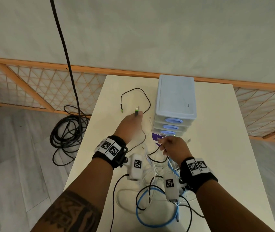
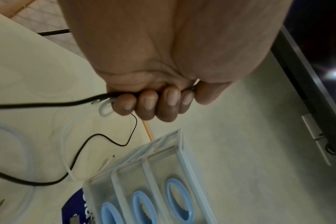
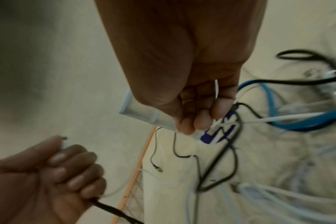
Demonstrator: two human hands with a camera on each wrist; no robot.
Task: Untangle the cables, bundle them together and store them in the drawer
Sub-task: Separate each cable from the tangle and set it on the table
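Note:
My left hand (image 1: 135, 117) grips a thin black cable (image 1: 134, 91) just below its green USB plug (image 1: 137, 112). The cable loops on the white table (image 1: 217, 148) left of the drawer unit (image 1: 176, 101). In the left wrist view the fingers (image 2: 153, 104) curl round this black cable (image 2: 48, 104) and a white loop (image 2: 105, 111). My right hand (image 1: 162, 143) hovers in front of the drawers and pinches a white cable (image 3: 216, 87) between curled fingers (image 3: 199, 119). A tangle of white, black and blue cables (image 1: 158, 180) lies under both wrists.
The three drawers (image 2: 163, 189) are closed. A purple round label (image 1: 156, 139) lies at their foot. A blue cable (image 1: 150, 220) loops near the table's front edge. A thick black cord (image 1: 68, 131) is coiled on the floor to the left, below a lattice screen (image 1: 32, 87).

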